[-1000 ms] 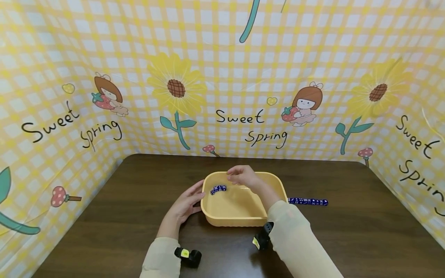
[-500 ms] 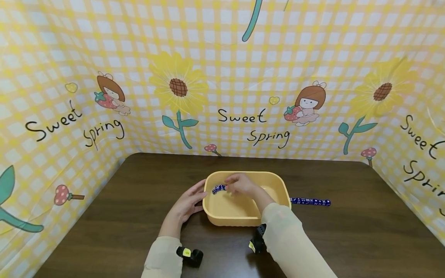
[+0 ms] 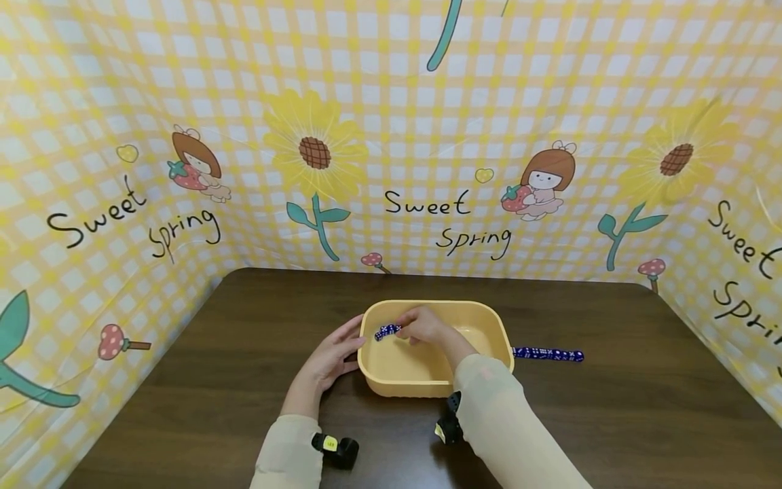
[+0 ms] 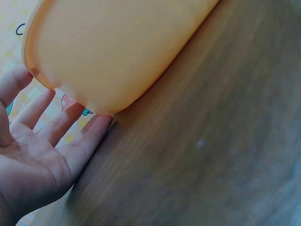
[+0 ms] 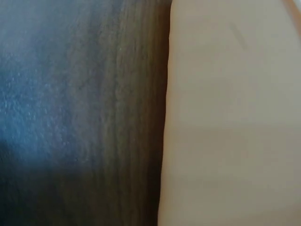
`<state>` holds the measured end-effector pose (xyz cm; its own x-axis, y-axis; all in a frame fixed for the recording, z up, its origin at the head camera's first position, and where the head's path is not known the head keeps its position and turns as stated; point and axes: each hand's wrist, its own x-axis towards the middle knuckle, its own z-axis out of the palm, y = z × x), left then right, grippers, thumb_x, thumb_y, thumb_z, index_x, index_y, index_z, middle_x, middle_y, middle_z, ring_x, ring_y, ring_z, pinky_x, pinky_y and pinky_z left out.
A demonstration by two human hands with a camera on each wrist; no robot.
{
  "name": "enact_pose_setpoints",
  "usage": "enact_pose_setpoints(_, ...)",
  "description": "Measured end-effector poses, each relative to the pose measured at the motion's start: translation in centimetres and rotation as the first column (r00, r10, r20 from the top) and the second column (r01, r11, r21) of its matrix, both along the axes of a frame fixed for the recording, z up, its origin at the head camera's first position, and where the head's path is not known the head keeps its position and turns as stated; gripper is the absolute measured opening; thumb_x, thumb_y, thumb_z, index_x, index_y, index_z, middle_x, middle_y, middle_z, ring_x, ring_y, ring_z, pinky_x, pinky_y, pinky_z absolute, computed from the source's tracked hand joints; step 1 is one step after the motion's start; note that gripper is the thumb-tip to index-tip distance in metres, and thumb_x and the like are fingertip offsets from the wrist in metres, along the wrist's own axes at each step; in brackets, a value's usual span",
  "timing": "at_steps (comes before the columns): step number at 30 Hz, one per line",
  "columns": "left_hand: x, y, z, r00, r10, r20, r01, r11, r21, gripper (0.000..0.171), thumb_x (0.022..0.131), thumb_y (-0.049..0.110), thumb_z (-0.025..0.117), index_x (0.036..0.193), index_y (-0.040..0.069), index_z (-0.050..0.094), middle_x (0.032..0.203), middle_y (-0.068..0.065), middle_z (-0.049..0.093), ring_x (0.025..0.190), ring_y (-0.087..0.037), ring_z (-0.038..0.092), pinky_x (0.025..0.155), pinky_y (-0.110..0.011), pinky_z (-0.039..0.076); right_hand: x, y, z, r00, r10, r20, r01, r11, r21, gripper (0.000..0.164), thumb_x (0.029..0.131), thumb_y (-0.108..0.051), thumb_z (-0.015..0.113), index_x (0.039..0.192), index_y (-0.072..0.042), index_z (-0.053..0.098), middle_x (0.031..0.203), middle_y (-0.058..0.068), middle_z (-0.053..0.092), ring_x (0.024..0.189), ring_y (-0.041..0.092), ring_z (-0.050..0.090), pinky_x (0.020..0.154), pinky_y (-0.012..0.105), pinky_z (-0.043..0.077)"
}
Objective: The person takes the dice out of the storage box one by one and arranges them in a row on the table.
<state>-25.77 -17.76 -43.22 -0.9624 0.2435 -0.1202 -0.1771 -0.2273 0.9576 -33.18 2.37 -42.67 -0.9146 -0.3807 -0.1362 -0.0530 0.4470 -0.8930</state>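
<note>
A yellow plastic basin (image 3: 415, 388) stands on the table, with a short curved row of blue dice (image 3: 386, 332) with white pips on its floor near the left wall. My right hand (image 3: 425, 327) reaches into it, thumb and fingers pinching at the right end of this row; the die there is mostly covered by the fingertips. Against the basin's left side lies my left hand (image 3: 332, 356). The left wrist view has this hand (image 4: 42, 150) with spread, fairly straight fingers touching the basin's outer wall (image 4: 117, 56). The right wrist view shows only basin wall (image 5: 230, 108) and table.
To the right of the basin, a straight row of blue dice (image 3: 548, 354) lies on the dark wooden table (image 3: 635, 407), its left end close to the basin. A yellow checked cloth (image 3: 415, 129) surrounds the table at the back and sides.
My right hand has come down from above the basin floor to the right end of the curved dice row and pinches there. The left hand stays at the basin's side.
</note>
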Motion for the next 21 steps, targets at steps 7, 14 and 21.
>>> enact_pose_setpoints(7, 0.0, 0.0, 0.1, 1.000, 0.005, -0.002, -0.005, 1.000, 0.002, 0.053, 0.085, 0.006, 0.051, 0.134, 0.013, 0.033, 0.133, -0.015, 0.033, 0.115, -0.031, 0.036, 0.077, -0.045, 0.039, 1.1, -0.6, 1.4, 0.999, -0.053, -0.012, 0.054, 0.998, 0.033, 0.023, 0.068, 0.006, 0.065, 0.091, 0.003, 0.063, 0.081, 0.010, 0.060, 0.047, 0.018, 0.047, 0.054, 0.033, 0.046)
enact_pose_setpoints(14, 0.0, 0.0, 0.0, 1.000, 0.009, 0.000, -0.009, 1.000, -0.004, 0.052, 0.085, 0.005, 0.050, 0.134, 0.014, 0.033, 0.133, -0.015, 0.033, 0.114, -0.031, 0.036, 0.077, -0.046, 0.039, -6.5, 0.1, -8.6, 0.986, 0.062, -0.154, -0.066, 0.998, -0.020, 0.020, 0.064, -0.003, 0.071, 0.082, -0.008, 0.066, 0.076, 0.004, 0.060, 0.049, 0.019, 0.051, 0.047, 0.030, 0.045)
enact_pose_setpoints(21, 0.0, 0.0, 0.1, 1.000, 0.005, 0.002, -0.005, 1.000, -0.002, 0.052, 0.085, 0.005, 0.049, 0.134, 0.013, 0.033, 0.133, -0.015, 0.033, 0.115, -0.031, 0.036, 0.078, -0.046, 0.039, -0.8, -0.4, -1.7, 0.991, 0.019, -0.129, -0.013, 0.999, 0.042, 0.018, 0.064, 0.002, 0.070, 0.081, -0.001, 0.065, 0.070, 0.008, 0.059, 0.047, 0.016, 0.049, 0.047, 0.028, 0.044)
